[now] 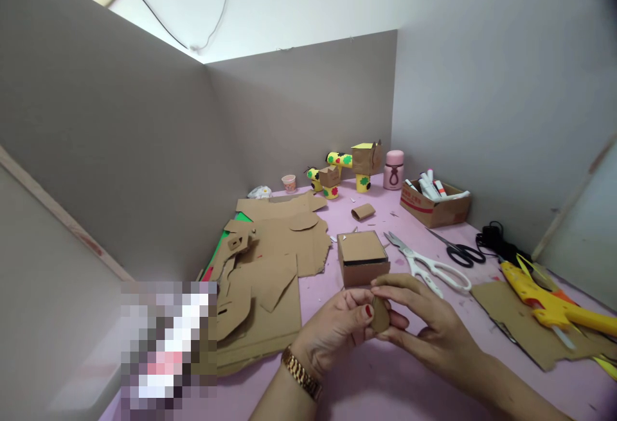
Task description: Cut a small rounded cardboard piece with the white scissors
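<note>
Both of my hands meet low in the middle of the view over a pink table [385,376]. My left hand [337,328], with a gold watch at the wrist, pinches a small rounded cardboard piece [380,315]. My right hand [419,321] curls round the same piece from the other side, fingers closed on it. Just behind my hands stands a small cardboard box [362,257] with a dark rim.
Cut cardboard sheets [270,260] lie to the left. White scissors [429,267], black scissors [460,252] and a yellow glue gun [549,299] on a cardboard sheet lie to the right. At the back stand yellow tube figures [354,167], a pink bottle [394,170] and a marker box [434,199]. Grey partitions enclose the table.
</note>
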Motion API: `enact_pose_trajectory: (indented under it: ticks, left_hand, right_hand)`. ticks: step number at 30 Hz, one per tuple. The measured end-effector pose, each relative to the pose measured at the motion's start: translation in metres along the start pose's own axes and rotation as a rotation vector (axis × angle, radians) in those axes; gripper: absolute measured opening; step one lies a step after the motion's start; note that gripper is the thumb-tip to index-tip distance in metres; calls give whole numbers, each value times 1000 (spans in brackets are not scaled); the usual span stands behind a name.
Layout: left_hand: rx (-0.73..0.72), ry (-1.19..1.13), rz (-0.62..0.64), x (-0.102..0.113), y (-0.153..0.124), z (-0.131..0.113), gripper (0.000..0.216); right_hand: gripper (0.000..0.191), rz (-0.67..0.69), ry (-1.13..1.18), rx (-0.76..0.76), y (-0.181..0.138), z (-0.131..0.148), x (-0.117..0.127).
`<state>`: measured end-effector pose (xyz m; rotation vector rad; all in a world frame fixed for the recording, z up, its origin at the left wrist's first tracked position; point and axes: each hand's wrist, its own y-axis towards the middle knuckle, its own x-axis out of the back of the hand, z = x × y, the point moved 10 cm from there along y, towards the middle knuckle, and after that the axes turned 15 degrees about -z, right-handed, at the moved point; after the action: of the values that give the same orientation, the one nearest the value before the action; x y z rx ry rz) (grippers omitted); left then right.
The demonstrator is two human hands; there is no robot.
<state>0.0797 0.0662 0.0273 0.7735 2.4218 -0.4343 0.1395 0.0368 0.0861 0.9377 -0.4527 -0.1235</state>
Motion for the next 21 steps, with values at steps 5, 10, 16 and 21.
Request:
enact_pose_trajectory:
  ticks: [5,10,16,21]
  left_hand:
    - [-2,29,-2,3,1,0,36]
    - [5,72,-16,5,1,-1,37]
    - [-13,99,-54,11,3,-4,40]
    - [26,102,-57,14,5,4,39]
  right_hand:
    - [47,61,-3,2,2,-1,-2]
    - [50,143,0,17,3,-2,-6]
    - [45,183,6,19,3,0,-9]
    - [44,209,38,16,2,1,-12]
